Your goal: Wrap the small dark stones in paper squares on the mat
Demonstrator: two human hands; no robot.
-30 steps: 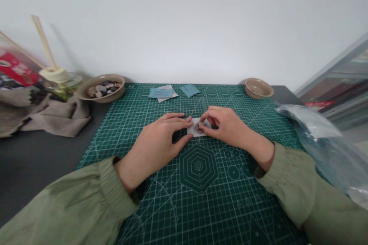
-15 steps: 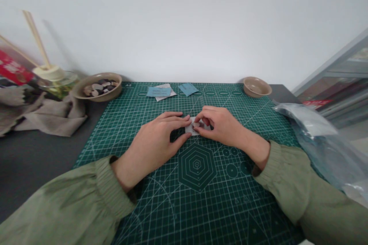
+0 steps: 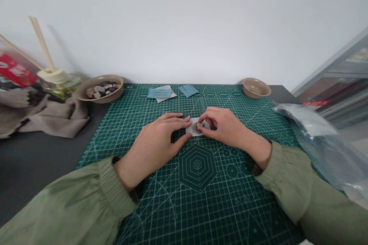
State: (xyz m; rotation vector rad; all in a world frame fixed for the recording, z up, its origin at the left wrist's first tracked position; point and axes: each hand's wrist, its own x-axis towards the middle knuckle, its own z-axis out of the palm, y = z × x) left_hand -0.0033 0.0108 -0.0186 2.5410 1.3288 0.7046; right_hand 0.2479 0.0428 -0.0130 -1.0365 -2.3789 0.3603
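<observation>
A small white sheet, perhaps a wipe (image 3: 194, 120), lies flat on the green cutting mat (image 3: 198, 206). Its middle carries a brownish-grey smudge. My left hand (image 3: 158, 139) rests at the sheet's left edge, fingers stretched out and fingertips touching it, thumb apart. Between the thumb and fingertips of my right hand (image 3: 220, 123) is a small grey pebble (image 3: 199, 125), pressed against the sheet; part of the pebble is hidden by the fingers.
Several pebbles fill a tan bowl (image 3: 120, 89) at back left; another tan bowl (image 3: 257, 87) stands back right. Torn blue-and-white packets (image 3: 188, 90) lie at the mat's far edge. A reed diffuser (image 3: 54, 75) and cloth (image 3: 57, 118) are left, a clear plastic bag (image 3: 322, 141) right.
My right hand has slid the pebble slightly to the right across the sheet, and more of the smudge shows. My left hand keeps its place on the sheet.
</observation>
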